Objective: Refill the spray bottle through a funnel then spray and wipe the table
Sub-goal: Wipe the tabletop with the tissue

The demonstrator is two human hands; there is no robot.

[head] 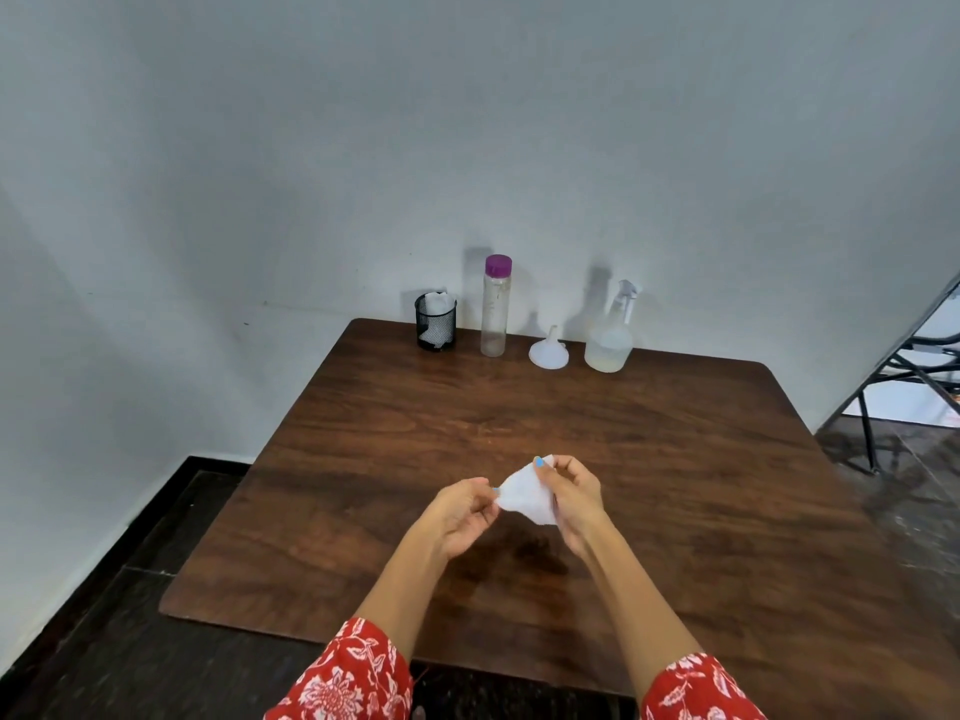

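Observation:
Both hands hold a white tissue (pixel 524 495) above the middle of the dark wooden table (pixel 675 459). My left hand (pixel 460 514) pinches its left corner and my right hand (pixel 574 493) grips its right side. At the table's far edge stand a clear spray bottle (pixel 610 332) with some pale liquid, a white funnel (pixel 549 349) resting wide end down, and a tall clear bottle (pixel 494 306) with a purple cap.
A black mesh cup (pixel 436 322) with white tissues stands at the far left of the table, against the pale wall. A black metal chair frame (pixel 904 376) is on the floor to the right.

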